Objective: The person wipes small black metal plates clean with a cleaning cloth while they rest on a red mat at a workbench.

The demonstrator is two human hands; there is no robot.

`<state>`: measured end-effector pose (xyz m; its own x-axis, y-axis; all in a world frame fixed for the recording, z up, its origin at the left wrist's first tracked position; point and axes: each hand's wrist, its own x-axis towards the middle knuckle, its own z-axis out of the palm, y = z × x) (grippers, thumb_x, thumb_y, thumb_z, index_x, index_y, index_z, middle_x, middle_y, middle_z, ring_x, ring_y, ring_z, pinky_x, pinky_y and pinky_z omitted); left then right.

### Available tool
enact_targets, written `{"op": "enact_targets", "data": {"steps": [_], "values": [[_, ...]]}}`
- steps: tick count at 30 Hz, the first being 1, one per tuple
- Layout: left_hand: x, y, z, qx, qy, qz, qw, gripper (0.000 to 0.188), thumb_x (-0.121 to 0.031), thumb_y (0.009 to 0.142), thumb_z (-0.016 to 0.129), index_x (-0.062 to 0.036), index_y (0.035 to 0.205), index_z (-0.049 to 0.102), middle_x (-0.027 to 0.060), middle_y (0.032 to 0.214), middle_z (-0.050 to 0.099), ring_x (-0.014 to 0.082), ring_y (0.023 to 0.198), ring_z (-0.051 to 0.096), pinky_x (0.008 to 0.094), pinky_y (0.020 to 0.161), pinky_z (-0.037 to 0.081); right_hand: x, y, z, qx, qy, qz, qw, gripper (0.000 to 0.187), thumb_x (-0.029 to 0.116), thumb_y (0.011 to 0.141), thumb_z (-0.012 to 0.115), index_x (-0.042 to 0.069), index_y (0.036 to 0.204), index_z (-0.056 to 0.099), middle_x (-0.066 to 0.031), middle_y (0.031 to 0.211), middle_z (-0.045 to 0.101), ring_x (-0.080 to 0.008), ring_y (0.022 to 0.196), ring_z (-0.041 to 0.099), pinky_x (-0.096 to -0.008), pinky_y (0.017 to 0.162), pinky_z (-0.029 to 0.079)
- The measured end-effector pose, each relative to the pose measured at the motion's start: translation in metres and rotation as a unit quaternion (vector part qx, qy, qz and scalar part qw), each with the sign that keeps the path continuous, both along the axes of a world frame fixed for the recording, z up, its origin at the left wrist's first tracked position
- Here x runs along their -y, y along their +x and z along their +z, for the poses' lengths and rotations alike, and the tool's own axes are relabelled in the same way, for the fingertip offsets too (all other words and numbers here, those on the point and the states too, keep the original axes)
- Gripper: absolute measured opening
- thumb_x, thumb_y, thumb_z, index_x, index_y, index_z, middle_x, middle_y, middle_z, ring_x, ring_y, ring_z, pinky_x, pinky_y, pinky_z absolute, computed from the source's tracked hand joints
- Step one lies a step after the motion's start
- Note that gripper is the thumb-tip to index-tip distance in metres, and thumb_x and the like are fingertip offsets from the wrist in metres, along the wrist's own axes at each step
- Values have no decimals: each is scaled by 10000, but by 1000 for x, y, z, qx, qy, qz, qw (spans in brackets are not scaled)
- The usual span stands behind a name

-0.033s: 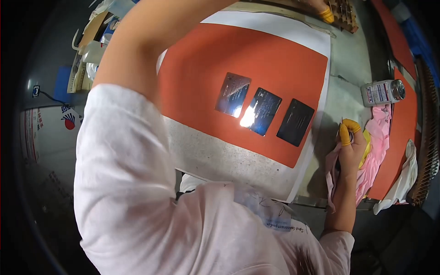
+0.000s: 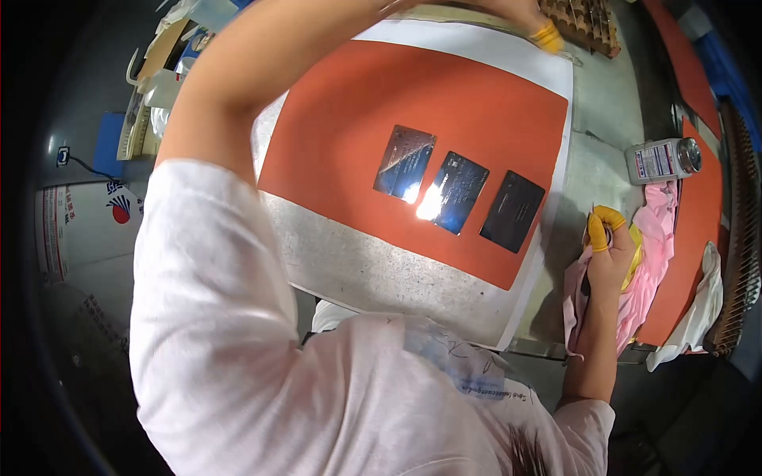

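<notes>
On the desk (image 2: 603, 103), an orange mat (image 2: 397, 111) lies over a larger white sheet (image 2: 556, 71), and three dark glossy cards rest in a slanting row near the mat's middle. The left card (image 2: 405, 161) and the middle card (image 2: 456, 193) lie just beside each other, with a bright glare at their lower corners; the right card (image 2: 513, 211) sits a little apart from the middle one, close to the mat's right edge.

The left hand (image 2: 532, 20) reaches far across the mat to its top right corner, yellow finger covers (image 2: 548, 36) showing on its fingertips, next to a brown slotted tray (image 2: 591, 24). Whether its grip is closed on anything I cannot tell, since the hand is cut off at the top edge of the view.

The right hand (image 2: 609, 254) rests off the mat to the right, well apart from the cards. Its fingers, also in yellow covers, are curled together, clamped on a pink cloth (image 2: 655, 262) that spreads beneath and beside the hand. A small dark thing seems held between thumb and forefinger, too small to make out.

Above the pink cloth, a clear bottle (image 2: 663, 160) with a white label lies on its side. A white cloth (image 2: 698, 309) hangs further right, over a second orange mat (image 2: 698, 206).
</notes>
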<state>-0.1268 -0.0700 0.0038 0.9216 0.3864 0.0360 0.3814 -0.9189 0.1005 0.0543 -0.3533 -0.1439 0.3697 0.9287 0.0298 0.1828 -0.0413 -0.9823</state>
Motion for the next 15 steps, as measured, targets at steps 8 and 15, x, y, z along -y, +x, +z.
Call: {"op": "enact_targets", "data": {"steps": [8,15], "values": [[121,-160,-89,-31,-122,125,984,1081,-446,457,826,37,1299,349,172,1246,355,300,1198,318,400,994,246,-9,-13,2,19,9,22,1000,91,58,853,582,-16,906,585,-15,683,543,-70,589,477,-198,551,375],[126,-158,-94,8,-147,153,977,861,-314,464,856,-1,1144,431,131,1173,359,298,1138,340,380,964,275,-12,-11,-9,36,36,18,999,106,55,855,576,-18,932,583,-12,754,560,-64,640,485,-190,589,385]]}}
